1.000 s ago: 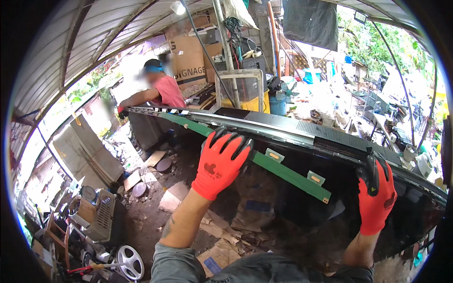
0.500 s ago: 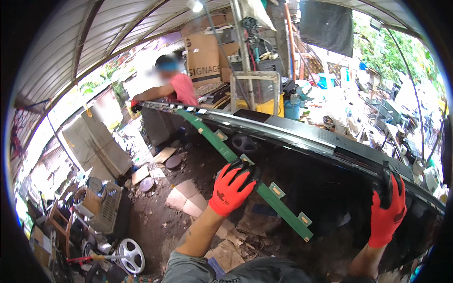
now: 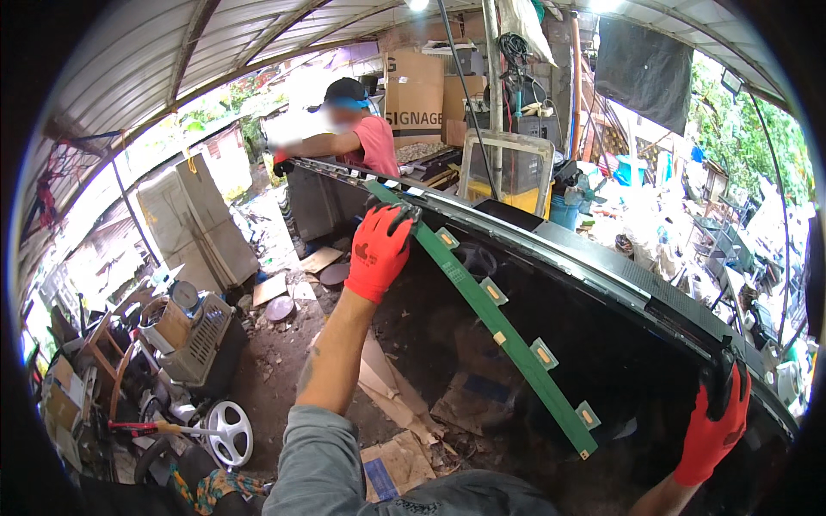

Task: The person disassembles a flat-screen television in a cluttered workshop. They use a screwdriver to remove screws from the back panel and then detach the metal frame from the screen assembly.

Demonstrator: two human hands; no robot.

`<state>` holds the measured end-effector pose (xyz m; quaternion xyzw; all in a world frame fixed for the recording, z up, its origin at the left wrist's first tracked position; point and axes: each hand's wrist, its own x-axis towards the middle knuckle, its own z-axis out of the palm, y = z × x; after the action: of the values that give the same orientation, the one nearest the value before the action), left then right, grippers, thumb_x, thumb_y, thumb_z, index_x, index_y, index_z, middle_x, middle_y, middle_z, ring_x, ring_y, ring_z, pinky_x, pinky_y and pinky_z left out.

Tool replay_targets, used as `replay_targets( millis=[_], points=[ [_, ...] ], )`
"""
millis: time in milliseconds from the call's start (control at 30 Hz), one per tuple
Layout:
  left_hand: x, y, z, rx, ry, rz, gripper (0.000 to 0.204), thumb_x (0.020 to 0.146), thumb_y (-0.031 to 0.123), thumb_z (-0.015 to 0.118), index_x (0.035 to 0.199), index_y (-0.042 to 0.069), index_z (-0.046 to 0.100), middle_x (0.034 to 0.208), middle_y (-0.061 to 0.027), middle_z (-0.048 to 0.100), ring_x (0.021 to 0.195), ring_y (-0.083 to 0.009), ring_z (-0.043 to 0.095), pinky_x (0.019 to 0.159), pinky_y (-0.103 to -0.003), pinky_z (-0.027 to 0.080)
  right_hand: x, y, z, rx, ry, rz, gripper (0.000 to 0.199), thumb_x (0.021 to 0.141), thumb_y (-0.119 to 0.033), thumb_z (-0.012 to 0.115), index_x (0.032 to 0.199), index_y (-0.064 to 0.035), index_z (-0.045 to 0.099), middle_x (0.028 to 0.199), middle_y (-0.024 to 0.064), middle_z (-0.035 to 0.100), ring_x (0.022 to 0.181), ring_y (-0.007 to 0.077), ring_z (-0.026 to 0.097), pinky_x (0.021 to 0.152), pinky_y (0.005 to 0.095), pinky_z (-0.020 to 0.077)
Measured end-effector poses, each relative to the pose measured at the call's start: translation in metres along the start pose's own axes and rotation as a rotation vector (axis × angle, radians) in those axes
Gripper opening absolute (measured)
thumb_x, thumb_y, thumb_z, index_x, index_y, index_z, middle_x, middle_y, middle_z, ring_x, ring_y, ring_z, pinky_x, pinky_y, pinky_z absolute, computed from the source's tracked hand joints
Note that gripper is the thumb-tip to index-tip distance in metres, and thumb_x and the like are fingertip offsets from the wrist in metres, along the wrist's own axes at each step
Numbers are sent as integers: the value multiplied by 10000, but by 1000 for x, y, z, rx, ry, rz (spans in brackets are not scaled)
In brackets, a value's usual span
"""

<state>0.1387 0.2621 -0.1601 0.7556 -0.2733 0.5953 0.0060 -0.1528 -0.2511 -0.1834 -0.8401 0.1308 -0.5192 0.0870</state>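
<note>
A large flat display panel (image 3: 551, 378) with a glossy black face stands tilted before me, its long metal-edged rim running from far left to near right. Along its face hangs a long green circuit board strip (image 3: 482, 297) with small tabs on one side. My left hand (image 3: 382, 249), in a red glove with black fingertips, is closed around the strip near its upper end, close to the rim. Gloved the same way, my right hand (image 3: 721, 421) grips the panel's rim at the near right corner, fingers over the edge. At the far end, a co-worker's gloved hand (image 3: 282, 162) touches the panel.
Behind the far end stands a person in a pink shirt (image 3: 377, 144). Cardboard pieces (image 3: 396, 464) lie on the dirt floor. A white wheel (image 3: 230, 434) and a pet carrier (image 3: 196, 344) sit at left. Large cartons (image 3: 413, 99) stand at the back; scrap (image 3: 662, 232) is heaped at right.
My left hand has slid up along the green strip from its middle toward its upper end. My right hand stays on the panel's rim. The whole view has shifted a little.
</note>
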Motion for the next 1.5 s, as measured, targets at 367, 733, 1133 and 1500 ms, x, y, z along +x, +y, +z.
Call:
replay_targets(
  millis=[367,733,1133,1500],
  points=[
    [-43,12,17,-2,47,-54,411,680,14,765,1078,68,674,1181,-156,643,1157,-397,607,1066,-577,463,2,1,-2,-33,-23,-5,537,821,26,704,1348,-45,632,1371,188,620,1267,362,606,1063,405,465],
    [-16,-39,21,70,-158,4,506,749,128,763,1241,143,646,1327,-126,607,1261,-377,554,1100,-536,429,4,5,2,12,-50,70,492,857,6,696,1341,-60,641,1353,162,634,1234,336,629,1034,397,486],
    [-43,-20,14,138,-93,-3,377,735,105,734,1107,134,677,1186,-145,632,1150,-403,588,1039,-568,479,3,17,9,-112,9,-124,493,903,-8,647,1392,-35,596,1402,161,596,1003,233,673,832,323,548],
    [-45,-34,22,127,-134,-49,478,759,172,746,1222,124,635,1300,-154,584,1285,-404,517,1115,-576,393,10,25,19,28,-25,-34,503,894,-3,649,1392,-32,585,1420,188,582,1232,327,617,1002,383,505]
  ],
)
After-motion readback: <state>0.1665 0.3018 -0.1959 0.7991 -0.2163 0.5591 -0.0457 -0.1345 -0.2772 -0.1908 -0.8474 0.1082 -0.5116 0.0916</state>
